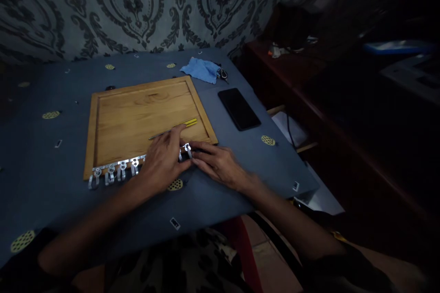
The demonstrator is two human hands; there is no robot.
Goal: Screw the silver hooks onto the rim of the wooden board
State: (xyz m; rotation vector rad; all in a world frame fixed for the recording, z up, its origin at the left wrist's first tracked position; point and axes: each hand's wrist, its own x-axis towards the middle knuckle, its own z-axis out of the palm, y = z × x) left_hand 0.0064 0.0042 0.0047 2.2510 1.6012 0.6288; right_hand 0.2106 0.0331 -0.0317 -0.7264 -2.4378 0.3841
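Observation:
A metal hook rail [135, 165] with several silver hooks lies along the near edge of a framed wooden board [127, 114]. My left hand [163, 160] spans the rail right of its middle, fingers over the board and thumb along the near side, hiding part of the rail. At the right end my right hand [220, 165] closes its thumb and fingers beside the last hook [187, 148], pinching the rail's end. A thin screwdriver-like tool with a yellow handle [190, 122] rests on the board, just beyond my left fingers.
On the patterned blue tablecloth [68, 201], a black phone [239, 109] lies right of the board. A blue cloth [200, 69] with keys [223, 73] beside it is farther back. A small dark object [110, 88] sits behind the board. Dark red furniture [309, 100] stands on the right.

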